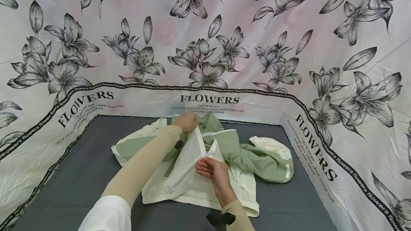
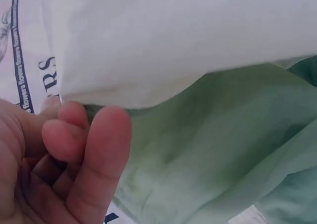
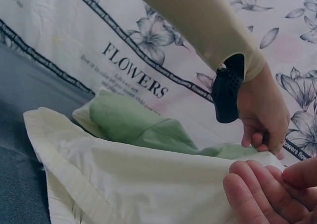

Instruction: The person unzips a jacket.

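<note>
Zipping looks like the step in hand: both hands are working the front opening of a cream-and-sage-green lightweight fabric jacket (image 1: 205, 167) that is lying rumpled on the dark grey counter (image 1: 80, 174), toward its far middle, close to the white flower-printed backdrop cloth (image 1: 208, 45).

The left hand (image 1: 187, 122) is reaching across to the far end of the opening, near the green collar, and its grip is pinching the cream front edge between thumb and curled fingers; the left wrist view shows those fingers (image 2: 74, 149) closing under the cream panel with green lining behind. The right hand (image 1: 213, 170) is sitting lower on the same edge, its grip clamping a small point of the seam, apparently the zipper, though the slider itself is too small to make out.

Between the two hands the cream edge is being pulled taut, running as a slanted line from near the person up and slightly left. The jacket's long axis is lying roughly along that line, collar pointing away toward the backdrop, hem (image 1: 199, 200) pointing toward the person, one green sleeve (image 1: 273, 163) trailing off to the right.

Judging from this, the next move is calling for the left hand to keep tension while the right travels along the seam.
</note>
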A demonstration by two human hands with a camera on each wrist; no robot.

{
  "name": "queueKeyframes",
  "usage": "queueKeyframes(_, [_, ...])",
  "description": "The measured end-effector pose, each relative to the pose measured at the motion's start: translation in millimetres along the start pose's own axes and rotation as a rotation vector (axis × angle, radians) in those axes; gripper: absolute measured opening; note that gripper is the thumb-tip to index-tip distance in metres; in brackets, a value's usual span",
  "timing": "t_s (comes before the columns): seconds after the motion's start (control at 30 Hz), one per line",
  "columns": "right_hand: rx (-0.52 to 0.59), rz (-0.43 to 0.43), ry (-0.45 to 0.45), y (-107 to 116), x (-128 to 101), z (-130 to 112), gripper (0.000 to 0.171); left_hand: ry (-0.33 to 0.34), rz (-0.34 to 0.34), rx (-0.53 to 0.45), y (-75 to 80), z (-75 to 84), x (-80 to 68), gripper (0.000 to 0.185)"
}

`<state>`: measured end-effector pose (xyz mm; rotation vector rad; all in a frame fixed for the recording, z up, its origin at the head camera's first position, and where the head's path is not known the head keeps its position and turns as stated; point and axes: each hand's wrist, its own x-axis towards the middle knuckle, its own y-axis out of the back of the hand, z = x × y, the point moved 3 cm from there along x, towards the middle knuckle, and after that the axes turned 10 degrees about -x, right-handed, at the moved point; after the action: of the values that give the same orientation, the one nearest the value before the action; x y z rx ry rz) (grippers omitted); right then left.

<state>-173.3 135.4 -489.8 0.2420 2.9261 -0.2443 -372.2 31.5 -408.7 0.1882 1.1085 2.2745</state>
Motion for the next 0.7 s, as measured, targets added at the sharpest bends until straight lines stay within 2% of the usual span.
queueKeyframes(0.17, [-0.003, -0.013, 0.015, 0.2, 0.3, 0.9, 0.036, 0.036, 0.034, -0.004, 0.5, -0.6, -0.1, 0.033])
queueKeyframes(0.3, [-0.006, -0.018, 0.016, 0.9, 0.1, 1.1, 0.035, -0.014, -0.006, -0.032, -1.1, 6.5, -7.8, 0.027])
queueKeyframes(0.4, [-0.002, -0.013, 0.017, 2.1, 0.9, -0.5, 0.035, -0.086, -0.134, -0.086, -4.7, 18.3, -18.8, 0.028])
queueKeyframes(0.5, [0.01, 0.001, 0.022, 4.2, 3.5, -3.1, 0.034, -0.161, -0.33, -0.084, -12.3, 31.4, -31.4, 0.027])
queueKeyframes(0.57, [0.017, 0.004, 0.023, 4.8, 5.9, -4.8, 0.035, -0.186, -0.448, -0.063, -19.2, 36.5, -38.9, 0.025])
queueKeyframes(0.63, [0.019, 0.006, 0.021, 4.7, 8.0, -6.1, 0.036, -0.199, -0.516, -0.031, -25.7, 38.7, -44.4, 0.023])
queueKeyframes(0.7, [0.012, 0.001, 0.018, 3.8, 9.5, -7.2, 0.038, -0.188, -0.545, -0.019, -31.1, 38.4, -47.5, 0.025])
